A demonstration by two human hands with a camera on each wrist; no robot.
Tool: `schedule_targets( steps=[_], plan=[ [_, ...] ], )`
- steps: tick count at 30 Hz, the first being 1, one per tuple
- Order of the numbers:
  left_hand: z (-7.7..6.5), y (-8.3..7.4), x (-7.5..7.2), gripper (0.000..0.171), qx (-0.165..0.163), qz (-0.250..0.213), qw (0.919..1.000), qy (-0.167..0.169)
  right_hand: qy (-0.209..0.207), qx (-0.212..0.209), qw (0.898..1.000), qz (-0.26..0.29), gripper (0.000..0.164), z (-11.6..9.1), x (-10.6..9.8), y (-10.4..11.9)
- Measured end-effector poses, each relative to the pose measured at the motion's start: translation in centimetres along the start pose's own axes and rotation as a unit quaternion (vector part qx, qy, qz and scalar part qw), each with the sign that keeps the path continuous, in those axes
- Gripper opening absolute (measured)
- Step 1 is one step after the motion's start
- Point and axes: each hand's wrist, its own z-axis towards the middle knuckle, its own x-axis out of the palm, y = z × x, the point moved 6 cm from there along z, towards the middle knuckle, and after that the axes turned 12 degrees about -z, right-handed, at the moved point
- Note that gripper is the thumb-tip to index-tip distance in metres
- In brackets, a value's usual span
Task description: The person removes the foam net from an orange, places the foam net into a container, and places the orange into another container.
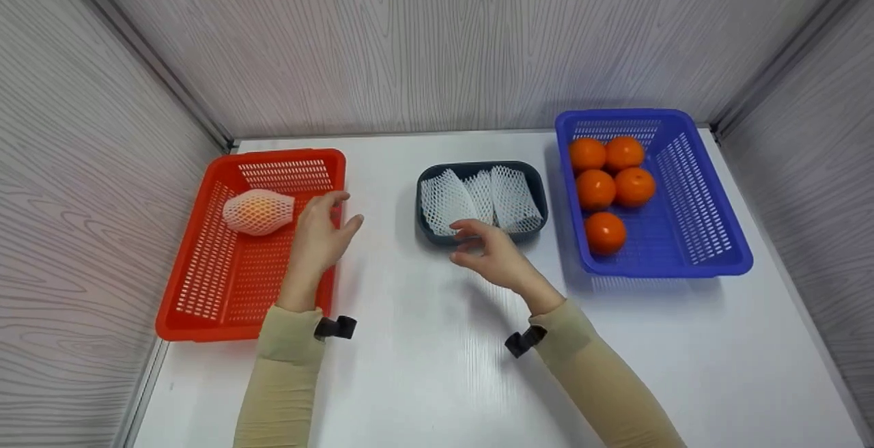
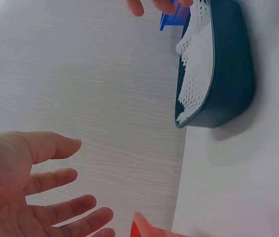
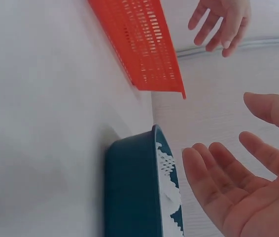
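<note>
My left hand [image 1: 319,240] hovers over the right side of the red basket [image 1: 249,334], fingers spread and holding nothing. In that basket lies an orange fruit in a white foam net [image 1: 259,212], left of the hand. My right hand [image 1: 495,257] is above the front rim of a dark teal bin [image 1: 423,219], its fingers loosely bent and nothing between them. Several white foam net sleeves [image 1: 447,205] fill the bin. In the right wrist view the right hand [image 3: 243,187] has its palm turned toward the bin.
At the right stands a blue basket [image 1: 741,260] with several bare oranges [image 1: 635,186] along its left side. All the containers stand on a white table [image 1: 423,380]. Wood-grain panels [image 1: 410,45] enclose it at the back and both sides.
</note>
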Motion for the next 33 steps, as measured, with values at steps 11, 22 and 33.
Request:
schedule_targets(
  steps=[11,22,33],
  plan=[
    [2.0,3.3,-6.1,0.047,-0.036,0.016,0.9989,-0.027,0.066,0.005,0.997,0.042,0.057,0.6,4.7,1.2],
    [4.5,8.6,-8.3,0.055,-0.088,0.107,0.9896,0.035,0.107,-0.013,0.993,0.039,0.055,0.9,8.6,2.7],
    [6.0,11.9,-7.9,0.071,-0.133,0.149,0.9690,0.145,0.136,0.005,0.989,0.066,0.052,0.9,11.0,3.3]
  ],
)
